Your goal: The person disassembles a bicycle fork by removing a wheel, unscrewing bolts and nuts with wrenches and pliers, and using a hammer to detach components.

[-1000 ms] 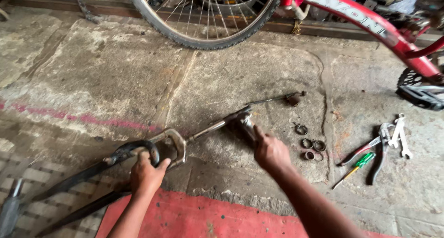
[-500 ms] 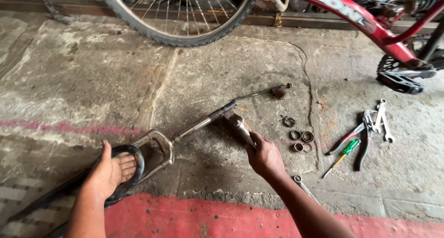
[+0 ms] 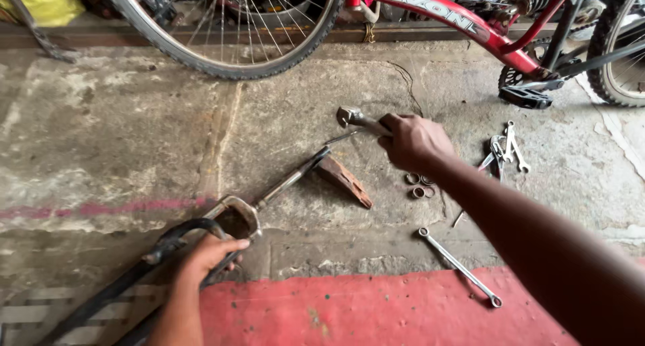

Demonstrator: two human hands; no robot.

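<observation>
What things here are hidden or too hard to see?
Head view only:
- Grey metal tool: handle hidden inside the right hand.
- Black bicycle fork: legs cut off by the bottom-left edge; crown partly under the left hand.
- Small metal rings: too small to count.

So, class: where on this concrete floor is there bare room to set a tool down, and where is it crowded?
Free: the grey concrete floor left of the steel fork stem, below the spoked bicycle wheel. Crowded: right of the right hand, with metal rings and spanners.
</observation>
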